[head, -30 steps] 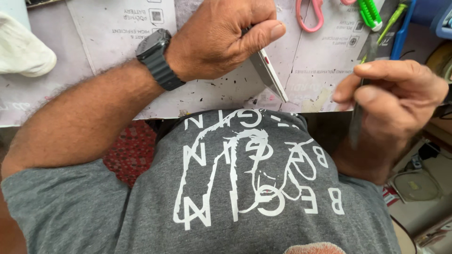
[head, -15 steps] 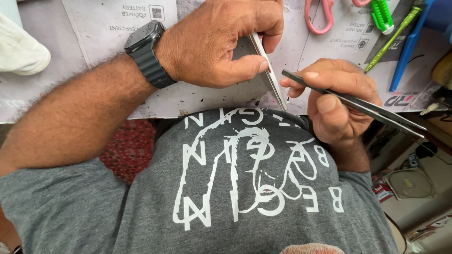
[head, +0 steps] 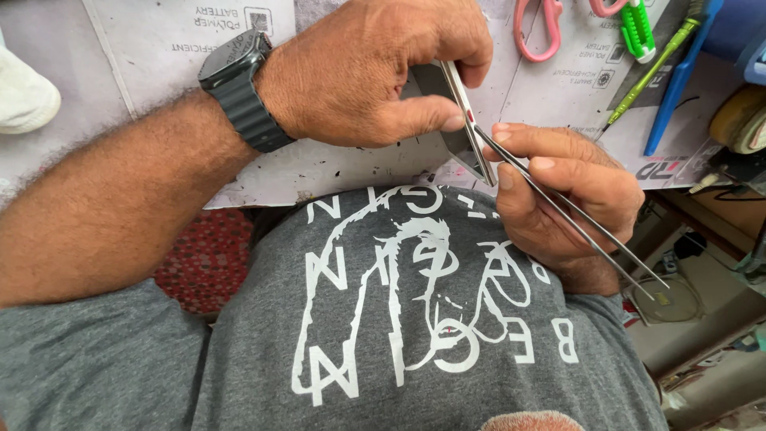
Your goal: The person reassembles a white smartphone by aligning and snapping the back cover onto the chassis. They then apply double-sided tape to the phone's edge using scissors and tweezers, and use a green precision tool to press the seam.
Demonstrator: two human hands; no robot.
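My left hand (head: 375, 72), with a dark watch (head: 239, 88) on the wrist, grips a thin phone (head: 463, 120) on edge over the workbench edge. My right hand (head: 566, 191) holds long metal tweezers (head: 574, 215). The tweezers' tips touch the phone's silver side edge near its middle. The tweezers' rear end sticks out to the lower right. Most of the phone's face is hidden behind my left fingers.
Pink-handled scissors (head: 538, 32), a green tool (head: 634, 28), a green pen-like tool (head: 650, 72) and a blue strip (head: 678, 80) lie on the paper-covered bench (head: 159, 48). A white cloth (head: 24, 96) sits at the far left. My grey printed shirt (head: 399, 319) fills the lower view.
My right hand has risen from beside the bench and brought the tweezers' tips up to the phone's edge. My left hand has kept the phone nearly still.
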